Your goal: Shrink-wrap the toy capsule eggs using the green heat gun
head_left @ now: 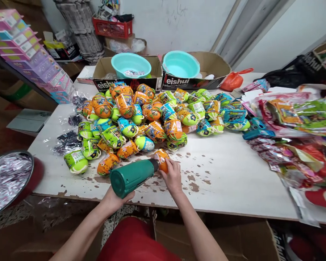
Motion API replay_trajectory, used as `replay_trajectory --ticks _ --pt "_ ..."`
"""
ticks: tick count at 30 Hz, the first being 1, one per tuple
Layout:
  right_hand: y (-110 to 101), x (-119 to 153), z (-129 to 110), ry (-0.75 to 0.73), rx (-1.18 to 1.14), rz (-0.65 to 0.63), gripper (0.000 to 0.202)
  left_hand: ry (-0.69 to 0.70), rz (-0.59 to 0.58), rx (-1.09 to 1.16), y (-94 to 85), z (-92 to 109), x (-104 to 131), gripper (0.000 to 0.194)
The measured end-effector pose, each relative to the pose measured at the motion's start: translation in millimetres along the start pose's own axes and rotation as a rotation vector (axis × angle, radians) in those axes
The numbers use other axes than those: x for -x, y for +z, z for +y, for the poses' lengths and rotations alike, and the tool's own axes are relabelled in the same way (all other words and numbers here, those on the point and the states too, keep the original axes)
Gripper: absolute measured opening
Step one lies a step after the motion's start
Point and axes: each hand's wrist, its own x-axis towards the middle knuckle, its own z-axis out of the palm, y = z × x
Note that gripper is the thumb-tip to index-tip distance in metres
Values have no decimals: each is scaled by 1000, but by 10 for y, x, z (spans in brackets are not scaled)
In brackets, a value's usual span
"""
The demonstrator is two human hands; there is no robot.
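Note:
My left hand [116,200] is closed around the underside of a green heat gun [134,175], its grip mostly hidden below the body. The black nozzle points right, close against an orange plastic egg [161,156] in a printed wrapper. My right hand [174,178] pinches this egg from the right, just above the table. Behind it lies a heap of similar orange and green wrapped eggs [125,105], some with blue labels. One green egg [76,162] sits at the heap's front left corner.
A white table [228,174] with worn brown patches runs to a near edge before me. Two cartons with turquoise basins [180,65] stand behind the heap. A tub of small packets [11,177] is at left; colourful packaging [285,116] piles up at right.

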Motion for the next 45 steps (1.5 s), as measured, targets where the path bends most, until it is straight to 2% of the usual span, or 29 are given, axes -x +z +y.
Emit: replay_trajectory --ticks 3,5,7,10,13,16,18,20,22,24,28,33,36,40,45 --pt "-66 150 14 7 -96 60 43 24 -2 -77 -5 -35 -16 18" --pt "-108 249 53 92 -127 131 39 -6 22 -103 -41 -77 1 17" --pt "-138 315 122 212 -174 150 38 -33 44 -110 -81 -92 37 18" --pt "-148 318 233 406 -342 39 40 -18 28 -112 -101 -40 95 18" --pt "-128 203 293 521 -480 -62 46 13 -4 -119 -58 59 103 16" --pt "-106 41 297 592 -474 -128 47 17 26 -138 -12 128 60 16" --pt "-102 -40 284 618 -454 -182 39 18 34 -153 -11 150 30 17" --pt "-106 -83 266 583 -421 -190 28 15 13 -167 -36 170 16 19" --pt "-115 -92 251 476 -340 -148 22 10 -21 -180 -70 202 20 21" --pt "-133 -87 244 326 -225 -110 23 30 -36 -171 -100 239 28 21" --pt "-237 -78 260 53 -60 -136 24 68 -19 -126 -135 247 5 20" --pt "-480 -48 373 -166 -12 -177 23 -1 -60 6 -156 146 -95 19" --pt "-627 17 495 -203 -68 -180 25 -46 -88 93 -173 134 -103 16" --pt "-803 145 667 -139 -162 -167 24 -128 -121 124 -202 160 -3 17" --pt "-964 336 729 -37 -310 -230 22 -167 -273 219 -88 222 51 17"
